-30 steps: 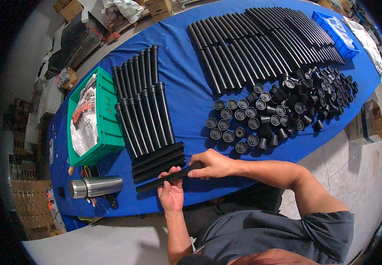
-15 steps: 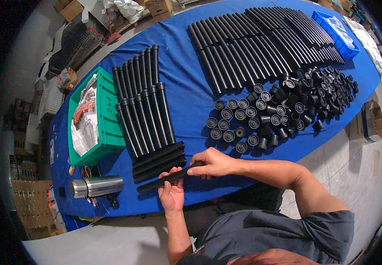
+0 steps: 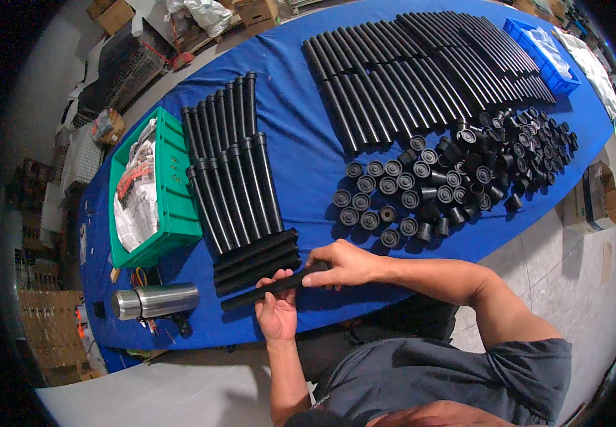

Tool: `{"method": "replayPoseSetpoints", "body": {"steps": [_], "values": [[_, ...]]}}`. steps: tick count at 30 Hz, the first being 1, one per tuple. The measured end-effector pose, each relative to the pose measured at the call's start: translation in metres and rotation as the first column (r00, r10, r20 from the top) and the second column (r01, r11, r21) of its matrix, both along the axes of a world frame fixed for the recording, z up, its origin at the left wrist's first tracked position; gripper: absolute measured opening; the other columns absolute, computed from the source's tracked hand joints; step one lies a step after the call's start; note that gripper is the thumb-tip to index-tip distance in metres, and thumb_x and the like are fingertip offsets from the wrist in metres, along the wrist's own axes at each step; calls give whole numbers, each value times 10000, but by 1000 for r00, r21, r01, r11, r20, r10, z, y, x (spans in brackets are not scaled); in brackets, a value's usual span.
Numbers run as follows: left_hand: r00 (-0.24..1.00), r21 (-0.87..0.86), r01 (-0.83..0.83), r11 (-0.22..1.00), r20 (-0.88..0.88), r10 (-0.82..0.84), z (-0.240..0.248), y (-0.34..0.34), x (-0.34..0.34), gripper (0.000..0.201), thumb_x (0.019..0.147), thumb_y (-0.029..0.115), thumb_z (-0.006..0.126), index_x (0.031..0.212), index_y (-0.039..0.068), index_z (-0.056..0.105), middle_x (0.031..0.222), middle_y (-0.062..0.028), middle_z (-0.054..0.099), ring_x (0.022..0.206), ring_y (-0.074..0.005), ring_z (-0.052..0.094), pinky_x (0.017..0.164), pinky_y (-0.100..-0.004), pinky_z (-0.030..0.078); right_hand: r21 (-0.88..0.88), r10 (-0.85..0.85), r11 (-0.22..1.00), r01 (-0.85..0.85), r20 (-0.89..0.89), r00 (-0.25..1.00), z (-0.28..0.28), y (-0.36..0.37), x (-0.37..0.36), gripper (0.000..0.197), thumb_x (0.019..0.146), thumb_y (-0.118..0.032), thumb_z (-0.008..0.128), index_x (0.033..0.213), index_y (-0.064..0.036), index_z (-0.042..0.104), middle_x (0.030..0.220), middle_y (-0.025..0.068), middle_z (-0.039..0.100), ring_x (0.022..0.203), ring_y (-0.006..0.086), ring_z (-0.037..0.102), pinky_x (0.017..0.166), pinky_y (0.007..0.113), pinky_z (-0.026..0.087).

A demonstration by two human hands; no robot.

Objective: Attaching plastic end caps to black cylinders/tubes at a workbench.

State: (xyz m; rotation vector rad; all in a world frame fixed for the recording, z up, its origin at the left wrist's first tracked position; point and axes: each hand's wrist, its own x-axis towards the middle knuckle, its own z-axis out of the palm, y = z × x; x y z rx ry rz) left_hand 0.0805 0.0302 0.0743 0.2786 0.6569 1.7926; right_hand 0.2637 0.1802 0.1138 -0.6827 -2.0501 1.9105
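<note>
A black tube [image 3: 247, 297] lies nearly level across both my hands at the table's near edge. My left hand [image 3: 277, 313] is under its middle, with the thumb and fingers closed round it. The fingers of my right hand [image 3: 343, 263] wrap the tube's right end, so whether a cap sits there is hidden. Just beyond the tube lie several dark ridged pieces [image 3: 257, 262] side by side. Behind them, two rows of black tubes with wider ends [image 3: 244, 188] lie on the blue cloth.
Loose black rubber caps [image 3: 408, 199] are strewn over the right part of the blue-covered table [image 3: 286, 92]. Rows of plain black tubes [image 3: 393, 78] lie behind them, near a blue bin [image 3: 536, 53]. To the left are a green crate [image 3: 180, 192] with newspaper and a steel flask [image 3: 158, 300].
</note>
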Motion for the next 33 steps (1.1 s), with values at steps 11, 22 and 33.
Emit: {"method": "replayPoseSetpoints", "body": {"steps": [11,22,33], "values": [[1000,8,5,1000,-8,-5,-1,3,2,315,911,82,622,1202,39,511,1287,-221,558,1263,-366,495,1068,-475,429,165,-19,986,38,-114,993,-16,0,-1,336,872,-302,693,984,7,621,663,82,646,571,155,652,514,285,501],[1000,6,-11,1000,-18,11,0,1,2,308,915,79,613,1202,38,509,1269,-224,566,1266,-366,492,1062,-479,435,354,-29,928,116,-244,969,-11,-1,-1,343,886,-309,684,972,19,632,700,84,655,583,128,652,525,264,513],[999,8,3,1000,-39,-3,-1,-1,3,322,878,78,661,1179,68,549,1309,-208,544,1292,-380,457,1079,-479,414,-110,21,993,-31,-94,995,-9,-1,0,309,857,-223,720,1036,11,626,685,66,649,584,116,630,520,284,488]]}}
